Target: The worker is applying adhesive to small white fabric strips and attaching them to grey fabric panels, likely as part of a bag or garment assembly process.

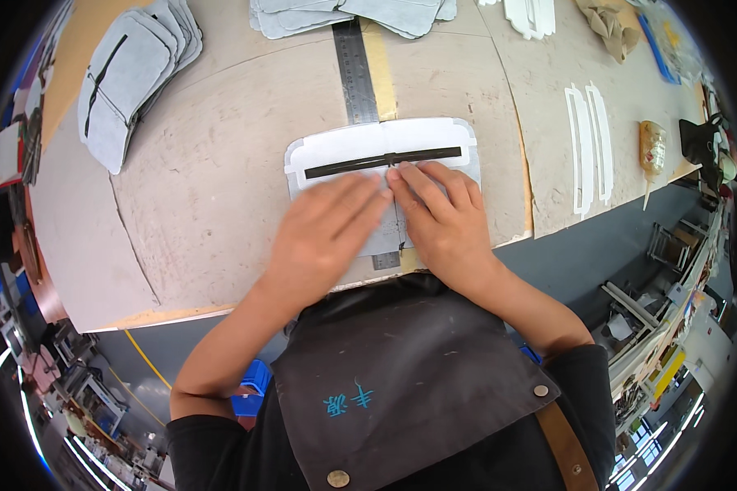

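A pale grey panel (368, 139) with rounded upper corners lies flat on the table in front of me. Across it runs a long slot with a black zipper strip (344, 166), framed by a white border. My left hand (323, 225) rests over the panel's left half, fingers stretched out just below the strip and slightly blurred. On the right half, my right hand (446, 217) presses down with fingers apart, its index and middle fingertips at the strip's middle. A thin dark cord (400, 221) runs down the panel between my hands. Both thumbs are mostly hidden.
A steel ruler (354, 74) and a yellowish tape strip (380, 69) run under the panel. Stacks of grey panels (110, 90) lie far left and at the back (303, 18). White frame strips (580, 155) and a glue bottle (652, 147) are at right, near the table edge.
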A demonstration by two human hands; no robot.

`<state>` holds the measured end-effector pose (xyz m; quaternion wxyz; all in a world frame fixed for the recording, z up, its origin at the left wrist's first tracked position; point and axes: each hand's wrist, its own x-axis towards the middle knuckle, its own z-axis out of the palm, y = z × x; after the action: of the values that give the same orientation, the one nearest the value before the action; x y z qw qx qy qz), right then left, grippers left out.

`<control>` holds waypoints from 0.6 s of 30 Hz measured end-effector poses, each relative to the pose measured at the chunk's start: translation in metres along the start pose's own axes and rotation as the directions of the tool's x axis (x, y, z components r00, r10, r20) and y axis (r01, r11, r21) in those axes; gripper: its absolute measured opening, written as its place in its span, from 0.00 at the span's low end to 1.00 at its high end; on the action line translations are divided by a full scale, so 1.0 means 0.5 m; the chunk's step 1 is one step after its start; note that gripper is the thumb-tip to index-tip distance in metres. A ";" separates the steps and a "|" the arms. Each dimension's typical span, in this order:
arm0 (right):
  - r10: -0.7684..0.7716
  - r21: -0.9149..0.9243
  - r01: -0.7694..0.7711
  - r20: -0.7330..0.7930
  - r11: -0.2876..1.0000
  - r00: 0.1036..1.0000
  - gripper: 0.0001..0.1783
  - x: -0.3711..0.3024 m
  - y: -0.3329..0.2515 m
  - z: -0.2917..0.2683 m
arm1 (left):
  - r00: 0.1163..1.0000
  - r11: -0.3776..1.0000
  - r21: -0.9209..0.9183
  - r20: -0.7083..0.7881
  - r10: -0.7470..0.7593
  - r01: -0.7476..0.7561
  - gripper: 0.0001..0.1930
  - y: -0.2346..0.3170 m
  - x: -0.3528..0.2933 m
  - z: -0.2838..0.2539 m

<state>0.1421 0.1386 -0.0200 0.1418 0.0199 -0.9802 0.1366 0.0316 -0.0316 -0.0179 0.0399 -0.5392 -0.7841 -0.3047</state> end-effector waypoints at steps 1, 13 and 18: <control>-0.006 0.012 0.006 0.005 1.000 1.000 0.25 -0.003 0.002 -0.004 | 0.996 0.999 -0.035 0.077 0.044 -0.041 0.13 0.012 -0.003 0.007; 0.098 0.094 -0.105 0.075 0.990 0.992 0.31 -0.044 0.097 -0.067 | 0.988 0.987 0.080 0.058 -0.144 0.139 0.21 -0.041 -0.046 -0.058; 0.075 -0.069 -0.064 0.173 0.996 0.982 0.35 -0.047 0.091 -0.072 | 0.977 0.964 0.226 0.126 -0.174 0.143 0.25 -0.042 -0.047 -0.053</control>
<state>0.1709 0.1924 -0.0054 0.0509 -0.0069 -0.9928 0.1080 0.0160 -0.0696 -0.0148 0.0165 -0.4878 -0.8540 -0.1803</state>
